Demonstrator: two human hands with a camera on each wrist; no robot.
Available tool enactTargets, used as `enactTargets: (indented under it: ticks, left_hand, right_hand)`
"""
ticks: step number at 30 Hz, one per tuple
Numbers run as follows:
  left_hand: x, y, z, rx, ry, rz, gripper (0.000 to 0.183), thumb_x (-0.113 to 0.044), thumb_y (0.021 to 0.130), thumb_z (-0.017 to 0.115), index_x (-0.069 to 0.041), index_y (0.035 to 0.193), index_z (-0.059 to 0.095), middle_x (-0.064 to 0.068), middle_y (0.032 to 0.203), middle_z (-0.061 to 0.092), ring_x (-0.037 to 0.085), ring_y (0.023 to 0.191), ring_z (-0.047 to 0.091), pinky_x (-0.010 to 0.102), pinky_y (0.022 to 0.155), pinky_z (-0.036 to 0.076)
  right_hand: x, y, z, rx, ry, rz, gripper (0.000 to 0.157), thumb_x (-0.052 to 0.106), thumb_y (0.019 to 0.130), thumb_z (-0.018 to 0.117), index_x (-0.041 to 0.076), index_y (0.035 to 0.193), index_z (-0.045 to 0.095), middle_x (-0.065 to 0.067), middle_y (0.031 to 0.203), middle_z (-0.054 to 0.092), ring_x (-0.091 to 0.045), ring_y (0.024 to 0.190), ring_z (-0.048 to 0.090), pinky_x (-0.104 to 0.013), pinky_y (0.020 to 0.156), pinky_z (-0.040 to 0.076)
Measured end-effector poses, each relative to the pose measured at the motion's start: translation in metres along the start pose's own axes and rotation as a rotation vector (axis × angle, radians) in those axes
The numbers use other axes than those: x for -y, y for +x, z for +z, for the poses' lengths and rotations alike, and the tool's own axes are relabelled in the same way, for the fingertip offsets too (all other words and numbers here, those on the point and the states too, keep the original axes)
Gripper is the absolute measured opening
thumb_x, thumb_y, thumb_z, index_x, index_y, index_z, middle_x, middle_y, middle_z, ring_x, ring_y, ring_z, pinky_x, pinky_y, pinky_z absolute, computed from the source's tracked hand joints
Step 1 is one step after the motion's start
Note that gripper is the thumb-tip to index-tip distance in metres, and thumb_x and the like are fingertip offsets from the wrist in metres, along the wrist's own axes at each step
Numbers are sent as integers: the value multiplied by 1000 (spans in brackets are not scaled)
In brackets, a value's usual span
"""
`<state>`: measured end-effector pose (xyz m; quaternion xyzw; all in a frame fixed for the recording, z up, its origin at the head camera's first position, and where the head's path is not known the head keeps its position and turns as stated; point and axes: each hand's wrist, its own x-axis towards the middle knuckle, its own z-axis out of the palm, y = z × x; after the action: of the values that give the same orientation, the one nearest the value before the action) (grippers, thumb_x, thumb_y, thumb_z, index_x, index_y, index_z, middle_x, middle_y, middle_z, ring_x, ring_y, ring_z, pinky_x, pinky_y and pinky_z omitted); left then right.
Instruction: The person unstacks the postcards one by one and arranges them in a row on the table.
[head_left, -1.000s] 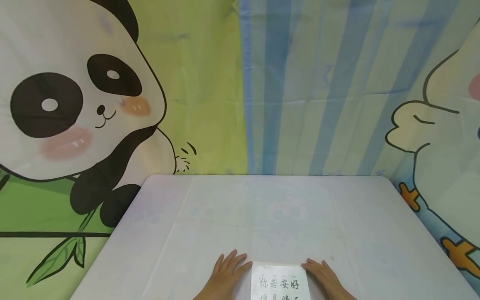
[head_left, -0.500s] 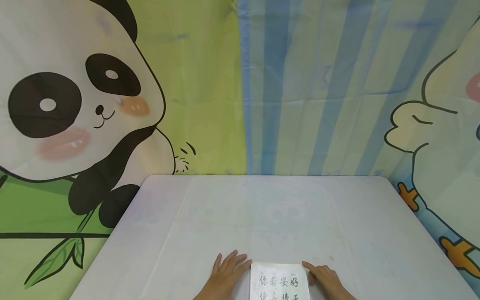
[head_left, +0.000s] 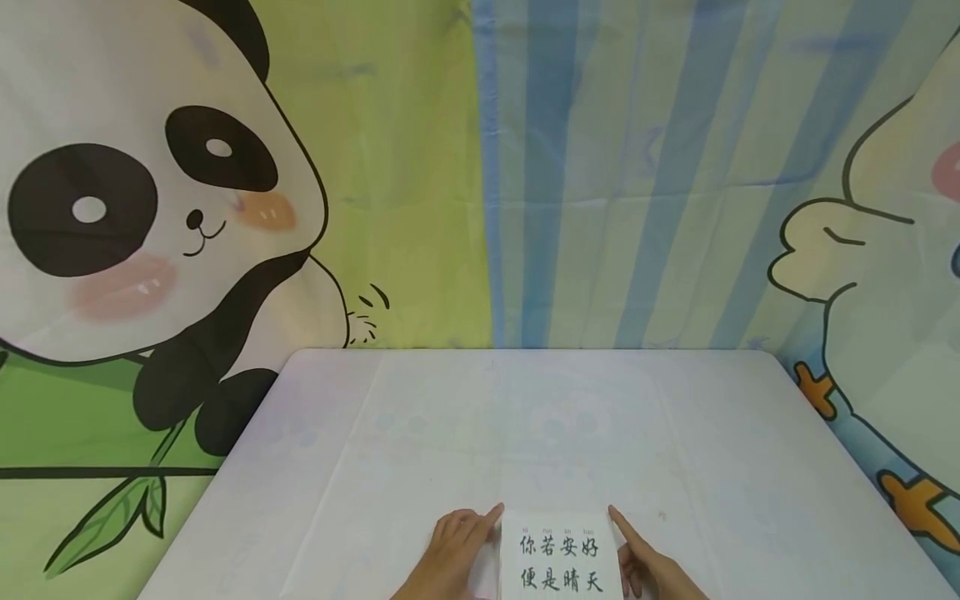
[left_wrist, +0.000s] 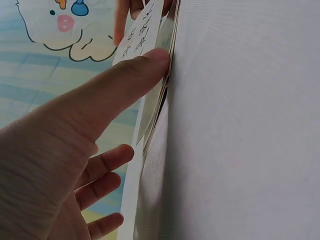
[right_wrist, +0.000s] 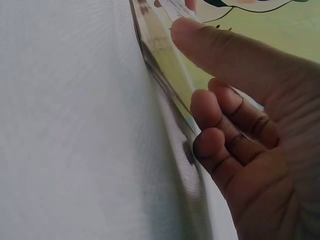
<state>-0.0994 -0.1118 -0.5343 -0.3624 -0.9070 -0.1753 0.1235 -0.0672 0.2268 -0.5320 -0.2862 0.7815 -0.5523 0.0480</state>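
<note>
- Two rows of dark, brush-style Chinese characters (你若安好 over 便是晴天) run across the white sheet [head_left: 560, 563], four to a row, evenly spaced.
- Above the upper row sit tiny grey Latin letters, too small to read surely.
- It lies at the near side of the table [head_left: 480, 433], between the hands; its lower part runs out of the head view.
- From the left wrist, thin layered edges [left_wrist: 161, 102] show beside the written face, some brownish along the rim.
- From the right wrist, a pale greenish strip [right_wrist: 165, 52] with brownish marks shows beside the straight digit.
- The left hand [head_left: 450, 550] is apart from the other; one straight digit touches the layered edges, while three fingers bend loosely, clear of them.
- The right hand [head_left: 654, 567] points one straight digit to the far right corner (whether it presses there, I cannot tell), its other fingers curled and not wrapped round the sheet.
- Behind the white-covered table hangs a backdrop [head_left: 420, 167], yellow-green then blue-striped, with a cartoon panda [head_left: 247, 308] on the left and a pale cartoon animal [head_left: 892, 333] on the right.
</note>
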Motion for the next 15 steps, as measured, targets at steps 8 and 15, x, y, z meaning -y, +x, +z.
enactTargets:
  ticks: [8,15]
  left_hand:
    - [-7,5,-8,156,-326,-84,101,-66,84,60,-1,152,26,-13,100,50,-1,89,42,22,77,39]
    - [-14,13,-18,158,-390,-90,98,-33,76,83,-4,152,28,-14,101,50,-2,87,45,21,79,43]
  right_hand:
    - [8,0,1,18,284,118,105,-5,81,73,10,157,2,-7,94,52,1,69,52,-24,58,52]
    - [19,3,-1,-14,270,272,104,3,84,73,-4,151,-6,-13,99,46,-2,71,52,-23,64,52]
